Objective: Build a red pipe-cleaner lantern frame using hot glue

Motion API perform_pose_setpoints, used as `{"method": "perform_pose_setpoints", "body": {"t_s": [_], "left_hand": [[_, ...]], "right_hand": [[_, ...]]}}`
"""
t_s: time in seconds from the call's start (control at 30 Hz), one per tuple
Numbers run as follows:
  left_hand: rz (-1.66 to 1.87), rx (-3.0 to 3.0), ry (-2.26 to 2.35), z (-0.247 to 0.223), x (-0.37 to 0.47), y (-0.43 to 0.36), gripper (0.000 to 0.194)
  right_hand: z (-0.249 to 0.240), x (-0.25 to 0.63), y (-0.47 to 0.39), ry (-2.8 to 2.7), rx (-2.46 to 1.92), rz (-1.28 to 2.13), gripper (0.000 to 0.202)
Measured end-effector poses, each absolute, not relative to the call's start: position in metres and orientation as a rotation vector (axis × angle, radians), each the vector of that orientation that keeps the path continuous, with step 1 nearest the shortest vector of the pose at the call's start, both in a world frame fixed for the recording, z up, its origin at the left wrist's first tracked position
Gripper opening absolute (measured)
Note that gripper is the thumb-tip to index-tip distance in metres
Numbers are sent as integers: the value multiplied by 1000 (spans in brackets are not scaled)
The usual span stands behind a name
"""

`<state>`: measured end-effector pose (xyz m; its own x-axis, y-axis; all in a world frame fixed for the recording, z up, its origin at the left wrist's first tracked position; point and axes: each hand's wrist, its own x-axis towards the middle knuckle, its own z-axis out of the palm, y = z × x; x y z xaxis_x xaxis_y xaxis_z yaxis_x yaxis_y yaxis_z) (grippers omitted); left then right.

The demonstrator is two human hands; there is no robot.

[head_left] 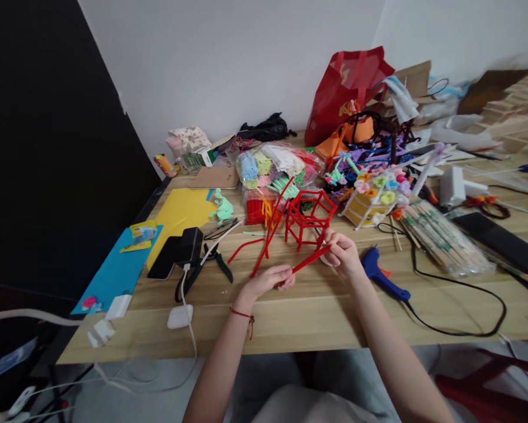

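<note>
Between my two hands stretches a short bundle of red pipe cleaners [308,260], held low above the wooden table. My left hand [270,281] pinches its left end, and my right hand [341,254] grips the other end with fingers closed. Just behind them stands a red hexagonal frame of pipe cleaners [308,221], its struts joined into an open cage. Loose red pipe cleaners [270,238] lie to the left of the frame. A white ring-shaped thing, perhaps a tape roll, is partly hidden by my right hand.
A blue glue gun [384,275] with a black cord lies right of my right hand. Pliers [220,264], a black phone [164,258] and white cables are at left. Behind are bagged pipe cleaners [264,167], a flower basket [364,212] and a red bag [346,88].
</note>
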<state>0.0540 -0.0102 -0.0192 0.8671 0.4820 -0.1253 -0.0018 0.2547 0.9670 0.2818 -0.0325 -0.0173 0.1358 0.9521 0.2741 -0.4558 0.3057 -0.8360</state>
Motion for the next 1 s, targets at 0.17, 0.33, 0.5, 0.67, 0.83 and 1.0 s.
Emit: {"method": "perform_pose_setpoints", "body": {"t_s": [0.17,0.33,0.5,0.67,0.83,1.0], "left_hand": [[362,1293,523,-24,55,-10,35],[355,1236,518,-25,54,-8,35],[374,1169,497,-28,56,-9,32],[422,1129,471,-34,59,-8,35],[433,1097,451,-38,58,-3,43],[450,1060,450,-37,56,0,43]], "right_hand": [[-10,281,-35,-902,-674,1125,25],[-3,282,-36,-879,-690,1122,29],[-1,283,-36,-862,-695,1125,33],[-6,282,-33,-836,-686,1122,32],[-12,279,-26,-814,-711,1103,32],[-13,277,-21,-782,-745,1087,36]]}}
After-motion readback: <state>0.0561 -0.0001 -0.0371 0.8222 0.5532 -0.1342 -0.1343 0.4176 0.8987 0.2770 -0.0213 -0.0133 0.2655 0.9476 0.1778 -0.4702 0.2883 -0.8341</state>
